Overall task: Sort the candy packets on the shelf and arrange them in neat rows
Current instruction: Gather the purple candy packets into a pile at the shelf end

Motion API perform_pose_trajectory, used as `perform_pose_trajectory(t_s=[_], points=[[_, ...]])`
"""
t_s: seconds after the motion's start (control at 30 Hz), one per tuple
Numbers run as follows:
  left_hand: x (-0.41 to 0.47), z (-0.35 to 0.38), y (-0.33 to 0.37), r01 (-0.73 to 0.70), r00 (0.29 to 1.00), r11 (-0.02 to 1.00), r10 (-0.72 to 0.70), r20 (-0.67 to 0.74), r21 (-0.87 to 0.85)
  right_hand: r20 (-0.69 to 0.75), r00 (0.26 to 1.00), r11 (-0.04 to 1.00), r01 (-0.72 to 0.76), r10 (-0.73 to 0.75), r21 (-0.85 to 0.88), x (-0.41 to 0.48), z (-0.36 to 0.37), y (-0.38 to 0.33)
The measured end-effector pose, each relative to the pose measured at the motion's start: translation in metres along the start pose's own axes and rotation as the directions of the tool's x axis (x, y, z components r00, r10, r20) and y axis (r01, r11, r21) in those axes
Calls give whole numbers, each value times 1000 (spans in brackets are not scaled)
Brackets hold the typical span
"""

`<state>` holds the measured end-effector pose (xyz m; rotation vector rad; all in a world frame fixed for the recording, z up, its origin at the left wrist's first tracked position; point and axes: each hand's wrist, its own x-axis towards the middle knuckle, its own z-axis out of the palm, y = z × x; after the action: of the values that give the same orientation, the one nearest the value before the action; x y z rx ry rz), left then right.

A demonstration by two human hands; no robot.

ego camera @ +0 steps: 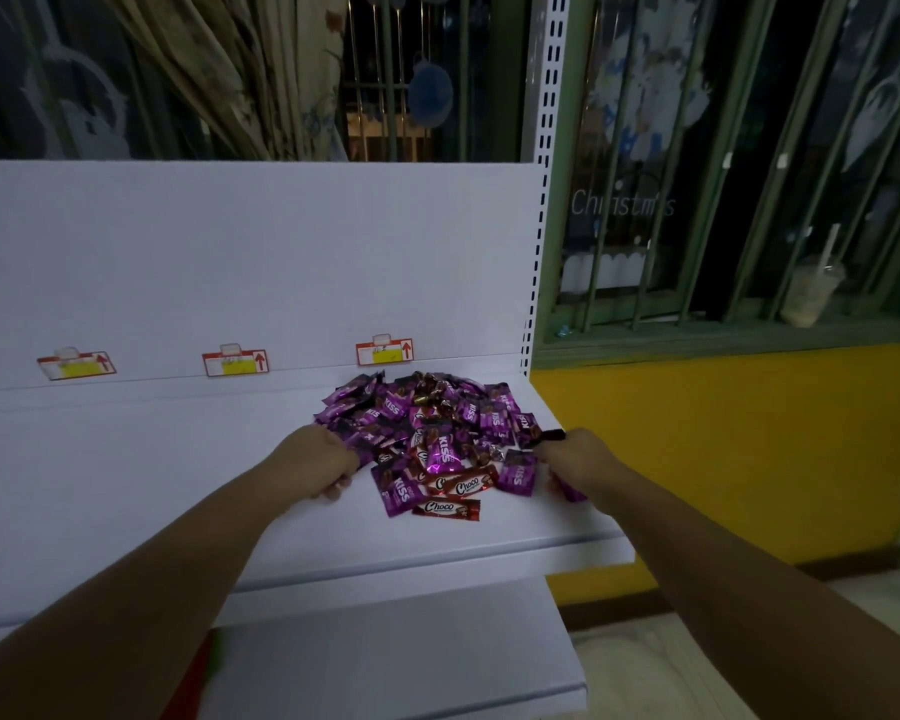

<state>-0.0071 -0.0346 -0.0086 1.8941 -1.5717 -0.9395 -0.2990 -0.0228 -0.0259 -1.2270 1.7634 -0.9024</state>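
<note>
A person's two bare arms reach over a white shelf (126,459) toward a candy pile (427,423) heaped at its right end, against the back panel. Left of the pile, three red-and-yellow price tags (235,362) stand in a line along the foot of the back panel, the third just behind the pile's rear edge.

The left hand (323,467) sits at the pile's left edge, knuckles against the outermost purple wrappers and fingers curled down to the shelf. Whether anything is caught inside that curl cannot be told.

The pile itself lies between the two hands, mostly purple "KISS" wrappers with a few brown twists near its top. Two red Choco packets (461,483) lie flat at its front edge, nearest the camera, one just in front of the other.

The right hand (578,459) is at the pile's right edge, closed around a purple packet (570,492) whose end juts out below the palm. A small dark item shows at its fingertips, too dim to identify.

Right of the pile, beyond the shelf's end, a yellow wall (723,459) runs beneath green window bars (707,200), and a plastic cup (809,291) with a straw stands on the sill.
</note>
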Motion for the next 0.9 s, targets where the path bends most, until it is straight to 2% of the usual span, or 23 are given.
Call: perform_pose_trajectory(t_s=[0.07, 0.17, 0.2, 0.27, 0.3, 0.37, 0.43, 0.57, 0.67, 0.77, 0.83, 0.9], points=[[-1, 6, 2, 65, 998, 998, -66, -17, -14, -10, 998, 977, 51, -54, -207, 3, 6, -2], [-3, 19, 2, 82, 996, 997, -82, 33, 17, 13, 989, 851, 134, -148, -507, 9, 14, -5], [-2, 25, 1, 23, 999, 998, -26, 42, 55, 18, 987, 822, 144, -161, -551, 11, 15, -5], [-3, 35, -2, -109, 994, 965, 107, 19, 238, 30, 988, 808, 143, -153, -571, 14, 15, -4], [-5, 39, -2, -121, 992, 945, 129, -6, 304, 35, 990, 818, 132, -136, -560, 16, 14, -3], [-8, 44, -1, -94, 994, 932, 110, -27, 349, 23, 995, 864, 95, -97, -494, 18, 10, 1], [-10, 46, 2, -62, 997, 915, 72, -11, 398, -27, 998, 952, 45, -55, -303, 20, 6, 7], [-9, 49, 6, -100, 995, 963, 93, 41, 249, -123, 992, 999, 41, -41, 2, 19, 0, 23], [-11, 50, 8, -131, 991, 983, 128, 31, 125, -156, 985, 959, 116, -77, 259, 14, -4, 28], [-13, 46, 5, -225, 965, 963, 241, -99, 147, -96, 988, 834, 155, -122, 530, 10, -8, 22], [-10, 37, 1, -278, 938, 948, 303, -168, 155, -49, 986, 785, 156, -158, 599, 8, -3, 13], [-6, 26, -5, -292, 942, 950, 305, -143, 109, -16, 979, 817, 179, -204, 549, 6, 8, 1]])
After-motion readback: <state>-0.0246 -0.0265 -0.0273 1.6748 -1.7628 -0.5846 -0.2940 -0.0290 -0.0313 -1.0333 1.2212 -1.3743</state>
